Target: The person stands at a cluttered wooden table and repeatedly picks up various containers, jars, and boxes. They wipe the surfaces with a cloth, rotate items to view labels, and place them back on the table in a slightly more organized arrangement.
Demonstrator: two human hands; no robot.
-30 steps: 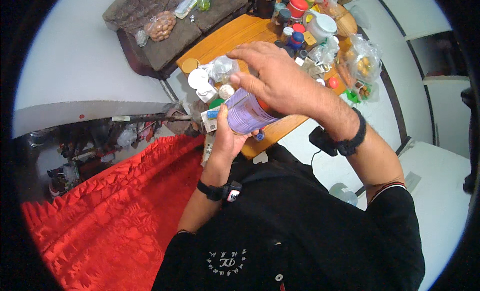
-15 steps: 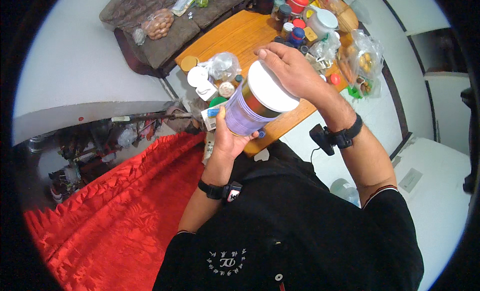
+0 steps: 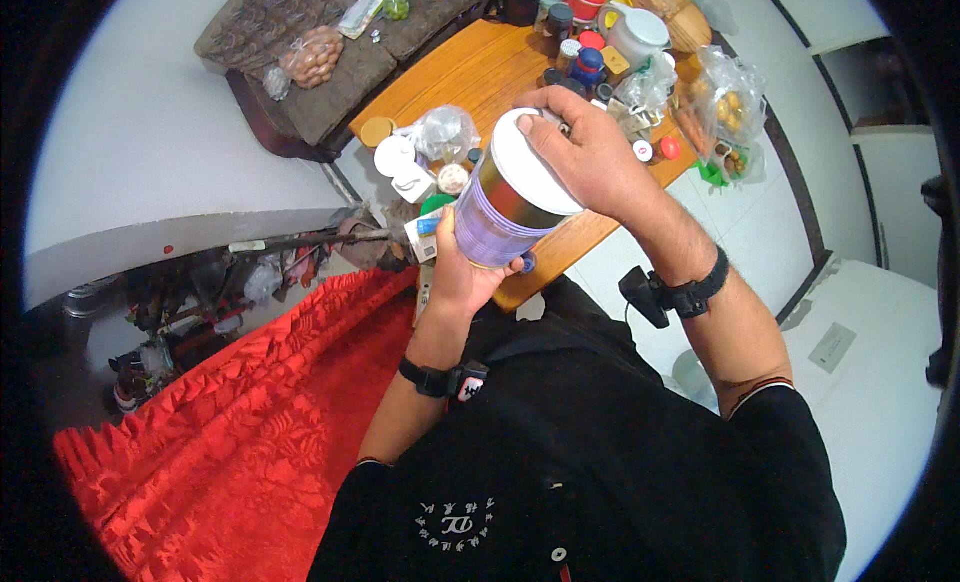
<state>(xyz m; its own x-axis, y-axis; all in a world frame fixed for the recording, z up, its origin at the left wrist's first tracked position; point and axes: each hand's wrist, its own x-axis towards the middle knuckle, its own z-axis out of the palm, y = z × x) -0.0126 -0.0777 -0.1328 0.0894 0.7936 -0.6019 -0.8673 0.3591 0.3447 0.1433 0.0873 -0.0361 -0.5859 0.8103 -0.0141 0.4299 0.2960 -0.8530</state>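
two hands hold one purple cylindrical tin (image 3: 497,220): left hand (image 3: 462,272) wraps its base, right hand (image 3: 588,154) grips its white plastic lid (image 3: 522,167). below lies a cluttered orange wooden worktop (image 3: 470,77).

tin (image 3: 500,217): purple and gold, lid white | table (image 3: 470,77): orange wood | cloth (image 3: 230,452): red, seemingly leaf-patterned | shirt (image 3: 600,462): black, white emblem

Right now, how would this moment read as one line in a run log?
left hand: grips purple can from below | right hand: on white lid | can: tilted, above wooden table edge
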